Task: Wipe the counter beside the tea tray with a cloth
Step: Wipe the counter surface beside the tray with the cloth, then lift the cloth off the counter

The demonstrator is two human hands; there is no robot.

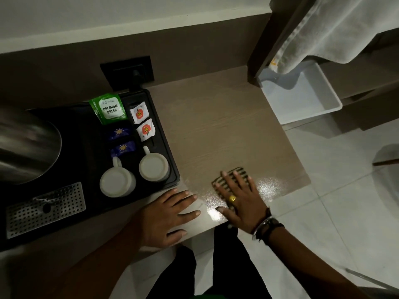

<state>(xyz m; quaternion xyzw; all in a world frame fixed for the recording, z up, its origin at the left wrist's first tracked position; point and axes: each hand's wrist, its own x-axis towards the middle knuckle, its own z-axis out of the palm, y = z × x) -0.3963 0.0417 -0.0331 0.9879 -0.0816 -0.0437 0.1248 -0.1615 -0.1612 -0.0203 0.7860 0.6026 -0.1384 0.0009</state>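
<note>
A pale wood-grain counter point(218, 126) lies to the right of a black tea tray point(166, 147). My right hand point(238, 196) presses flat, fingers spread, on a small dark striped cloth point(238, 172) near the counter's front edge; most of the cloth is hidden under the fingers. My left hand point(167, 216) rests flat on the counter just in front of the tray's near right corner, fingers apart and holding nothing. The counter surface shines between the two hands.
The tray holds two upturned white cups point(117, 180), tea sachets point(108, 108) and a steel kettle point(26, 143). A perforated metal plate point(45, 209) sits at front left. A wall socket point(127, 71) is behind. A white bin point(302, 93) and hanging towel point(323, 33) stand right.
</note>
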